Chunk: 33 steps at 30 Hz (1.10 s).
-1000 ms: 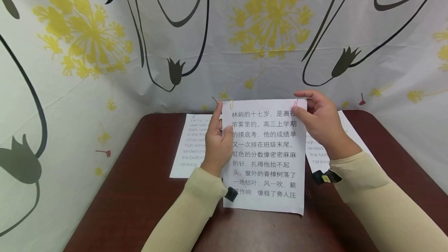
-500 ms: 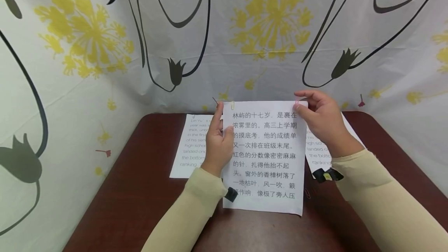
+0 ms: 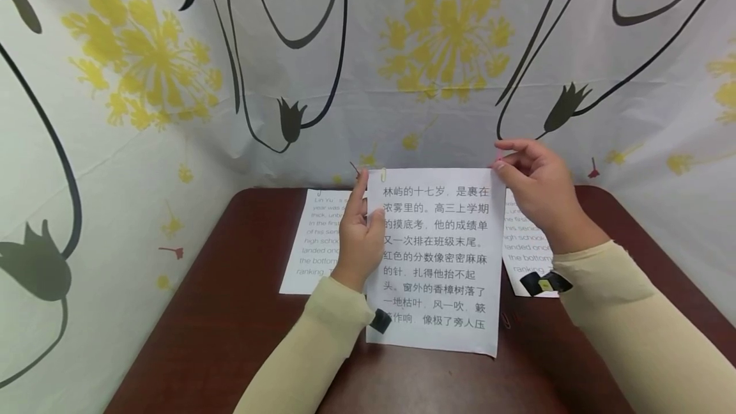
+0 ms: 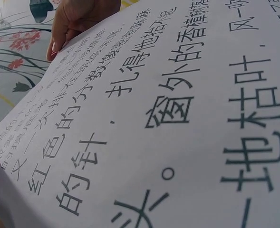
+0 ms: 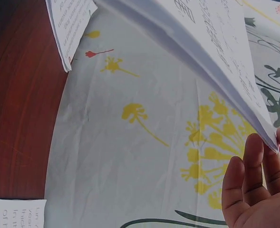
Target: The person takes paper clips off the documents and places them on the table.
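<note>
My left hand grips a white sheaf of paper by its left edge, thumb in front, holding it upright above the table. Large Chinese characters cover its front sheet. A yellow paper clip sits on the top edge near the left corner. At the top right corner my right hand pinches a small pink paper clip between thumb and fingers. In the right wrist view, the fingertips are right at the sheaf's corner, and the layered sheets show edge-on.
English-printed sheets lie behind on the dark red table: one at left, another at right. A loose paper clip is on the table right of the sheaf. A flower-patterned cloth hangs behind.
My right hand has moved up and right, drawing the pink paper clip from over the sheaf's top right corner to its outer edge. My left hand holds nearly still.
</note>
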Motion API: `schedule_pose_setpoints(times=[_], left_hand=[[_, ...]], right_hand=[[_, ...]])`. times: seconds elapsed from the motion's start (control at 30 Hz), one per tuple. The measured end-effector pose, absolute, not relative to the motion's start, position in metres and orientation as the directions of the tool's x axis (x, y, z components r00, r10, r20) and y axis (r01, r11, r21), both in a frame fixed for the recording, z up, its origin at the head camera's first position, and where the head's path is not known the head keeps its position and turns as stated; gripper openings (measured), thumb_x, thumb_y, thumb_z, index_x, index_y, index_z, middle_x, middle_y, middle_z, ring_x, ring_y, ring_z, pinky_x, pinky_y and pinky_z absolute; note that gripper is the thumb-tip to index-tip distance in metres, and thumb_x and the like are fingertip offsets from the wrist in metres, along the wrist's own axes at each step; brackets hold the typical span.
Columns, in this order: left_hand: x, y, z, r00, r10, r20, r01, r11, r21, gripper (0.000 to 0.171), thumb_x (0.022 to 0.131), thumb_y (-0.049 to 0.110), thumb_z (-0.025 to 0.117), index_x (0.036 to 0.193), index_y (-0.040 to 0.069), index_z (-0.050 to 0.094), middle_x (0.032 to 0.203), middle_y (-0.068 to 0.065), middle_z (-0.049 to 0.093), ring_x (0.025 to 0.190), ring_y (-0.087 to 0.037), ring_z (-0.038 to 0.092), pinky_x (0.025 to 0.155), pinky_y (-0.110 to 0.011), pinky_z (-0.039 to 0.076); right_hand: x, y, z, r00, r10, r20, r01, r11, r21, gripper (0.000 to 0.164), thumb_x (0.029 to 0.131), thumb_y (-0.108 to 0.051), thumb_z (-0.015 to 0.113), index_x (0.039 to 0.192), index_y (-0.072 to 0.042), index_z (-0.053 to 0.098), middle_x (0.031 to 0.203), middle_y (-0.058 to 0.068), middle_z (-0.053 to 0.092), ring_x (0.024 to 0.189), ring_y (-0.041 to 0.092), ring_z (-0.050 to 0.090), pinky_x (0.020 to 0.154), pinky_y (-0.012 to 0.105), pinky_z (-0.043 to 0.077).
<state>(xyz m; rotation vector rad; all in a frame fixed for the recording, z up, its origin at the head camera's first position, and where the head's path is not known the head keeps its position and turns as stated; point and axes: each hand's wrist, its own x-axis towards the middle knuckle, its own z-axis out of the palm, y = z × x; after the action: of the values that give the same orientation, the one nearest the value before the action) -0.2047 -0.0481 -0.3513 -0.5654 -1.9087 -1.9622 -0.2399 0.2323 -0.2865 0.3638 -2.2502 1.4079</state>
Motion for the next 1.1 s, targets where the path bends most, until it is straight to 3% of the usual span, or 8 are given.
schedule_pose_setpoints(times=[0.37,0.6,0.87,1.1], left_hand=[[-0.204,-0.048,-0.352,-0.863,0.024,0.505,0.505,-0.021,0.863,0.075,0.098,-0.003,0.044,0.151,0.044,0.021,0.098,-0.014,0.066,0.059,-0.034,0.063,0.041,-0.023,0.041],[-0.204,-0.048,-0.351,-0.863,0.025,0.505,0.504,-0.021,0.863,0.075,0.098,-0.003,0.044,0.151,0.045,0.021,0.1,-0.013,0.066,0.059,-0.034,0.063,0.04,-0.022,0.04],[-0.205,-0.048,-0.353,-0.867,0.026,0.497,0.496,-0.026,0.868,0.075,0.098,-0.003,0.043,0.151,0.045,0.021,0.103,-0.012,0.067,0.061,-0.034,0.064,0.041,-0.023,0.041],[-0.205,-0.047,-0.353,-0.86,0.02,0.509,0.509,-0.026,0.86,0.075,0.098,-0.003,0.043,0.151,0.044,0.021,0.103,-0.012,0.067,0.059,-0.036,0.062,0.04,-0.023,0.039]], right_hand=[[-0.237,0.242,-0.278,-0.865,0.016,0.501,-0.444,0.441,-0.78,0.036,0.091,-0.012,0.067,0.126,-0.013,0.062,0.092,0.003,0.067,0.08,0.013,0.061,0.065,0.015,0.05],[-0.23,0.252,-0.274,-0.9,-0.001,0.435,-0.379,0.495,-0.782,0.039,0.093,-0.017,0.065,0.132,-0.018,0.06,0.099,0.0,0.068,0.091,0.01,0.062,0.068,0.013,0.048],[-0.231,0.27,-0.278,-0.884,-0.02,0.467,-0.408,0.52,-0.751,0.039,0.09,-0.015,0.069,0.128,-0.013,0.062,0.092,-0.009,0.068,0.08,0.006,0.062,0.063,0.014,0.046],[-0.223,0.285,-0.287,-0.874,-0.077,0.481,-0.442,0.539,-0.717,0.037,0.089,-0.01,0.069,0.126,-0.008,0.064,0.091,-0.004,0.067,0.075,0.008,0.062,0.06,0.013,0.048]])
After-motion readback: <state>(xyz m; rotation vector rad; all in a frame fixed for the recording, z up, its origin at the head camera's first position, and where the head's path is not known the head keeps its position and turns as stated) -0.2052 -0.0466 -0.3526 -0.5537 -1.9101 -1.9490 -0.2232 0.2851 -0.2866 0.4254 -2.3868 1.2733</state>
